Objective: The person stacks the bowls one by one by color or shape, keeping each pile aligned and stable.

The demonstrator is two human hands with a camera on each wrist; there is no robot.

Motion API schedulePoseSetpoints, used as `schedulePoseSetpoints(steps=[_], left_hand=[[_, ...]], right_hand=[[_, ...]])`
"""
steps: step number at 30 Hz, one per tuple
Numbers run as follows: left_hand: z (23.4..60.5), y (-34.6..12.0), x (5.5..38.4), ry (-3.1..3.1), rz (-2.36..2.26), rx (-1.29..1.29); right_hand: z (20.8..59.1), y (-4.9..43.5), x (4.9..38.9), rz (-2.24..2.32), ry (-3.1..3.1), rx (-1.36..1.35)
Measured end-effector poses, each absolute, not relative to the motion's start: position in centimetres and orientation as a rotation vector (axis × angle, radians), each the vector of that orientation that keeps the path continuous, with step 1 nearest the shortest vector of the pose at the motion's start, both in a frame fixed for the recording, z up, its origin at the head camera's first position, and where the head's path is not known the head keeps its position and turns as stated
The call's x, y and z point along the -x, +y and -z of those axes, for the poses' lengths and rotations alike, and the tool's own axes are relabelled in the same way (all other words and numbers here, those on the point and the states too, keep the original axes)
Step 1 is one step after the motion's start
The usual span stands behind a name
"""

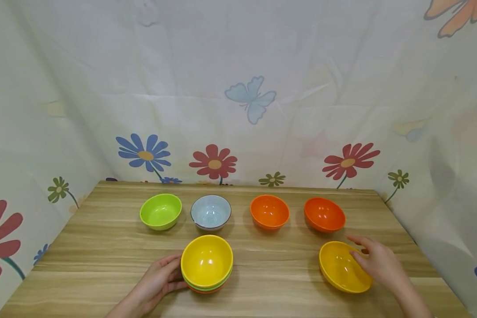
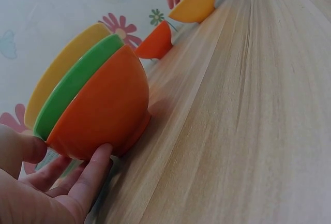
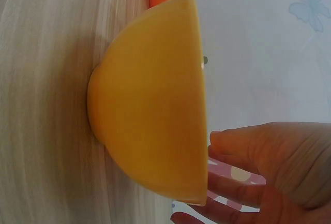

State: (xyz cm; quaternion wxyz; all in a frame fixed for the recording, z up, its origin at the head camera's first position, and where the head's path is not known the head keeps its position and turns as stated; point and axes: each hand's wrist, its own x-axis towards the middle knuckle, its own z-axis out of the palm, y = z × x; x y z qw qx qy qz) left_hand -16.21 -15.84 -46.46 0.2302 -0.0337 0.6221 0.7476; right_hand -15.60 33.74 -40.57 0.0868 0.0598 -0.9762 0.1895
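A stack of bowls (image 1: 207,260), yellow over green over orange, is at the front left of centre. My left hand (image 1: 159,282) holds its left side. In the left wrist view, the fingers touch the lower orange bowl (image 2: 111,102) and the thumb is near the rims. At the right is a separate yellow bowl (image 1: 343,269), upright on the table. My right hand (image 1: 381,265) is at its right rim, thumb over the inside and index finger beyond the edge, with a gap between them. The bowl hides some right fingertips in the right wrist view.
Behind, a row of bowls stands on the wooden table (image 1: 274,282): a green bowl (image 1: 160,212), a grey-blue bowl (image 1: 211,213), an orange bowl (image 1: 269,212) and a red-orange bowl (image 1: 324,214). A flower-printed cloth (image 1: 302,132) borders the table's back and sides.
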Motion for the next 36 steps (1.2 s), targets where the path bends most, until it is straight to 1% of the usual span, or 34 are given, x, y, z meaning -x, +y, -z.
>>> schedulePoseSetpoints(steps=[9, 19, 36], left_hand=[[46.54, -15.86, 16.20, 1.718, -2.057, 0.093], [46.55, -15.90, 16.25, 1.710, -2.061, 0.089], [46.72, -16.00, 16.20, 1.707, -2.074, 0.076]], right_hand=[[40.91, 34.38, 15.66, -0.590, -2.978, -0.128], [40.43, 34.49, 15.89, -0.532, -3.054, -0.038], [40.48, 34.65, 15.96, -0.547, -3.056, 0.008]])
